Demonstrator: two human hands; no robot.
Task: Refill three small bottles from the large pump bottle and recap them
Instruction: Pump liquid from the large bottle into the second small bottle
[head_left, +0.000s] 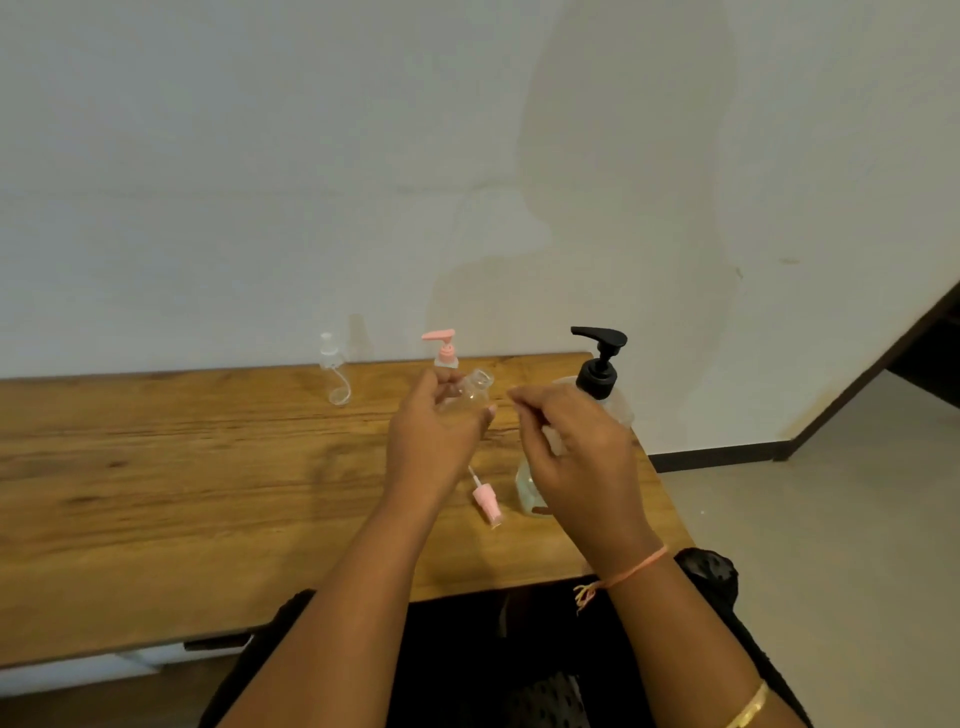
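My left hand (434, 441) grips a small clear bottle (474, 391), uncapped and tilted, its open neck pointing up and to the right. Its pink spray cap (487, 500) lies on the wooden table (208, 467) just below my hands. My right hand (574, 457) hovers in front of the large clear pump bottle (597, 366) with the black pump head; its fingers are loosely bent toward the small bottle's mouth and hold nothing I can see. A small bottle with a pink pump (442, 351) stands behind my left hand. Another small clear bottle (334, 375) stands further left.
The table runs along a white wall, and its right end is just past the large bottle. Beyond that end lies bare floor (805, 519) with a dark skirting board. The table's front edge is close to my lap.
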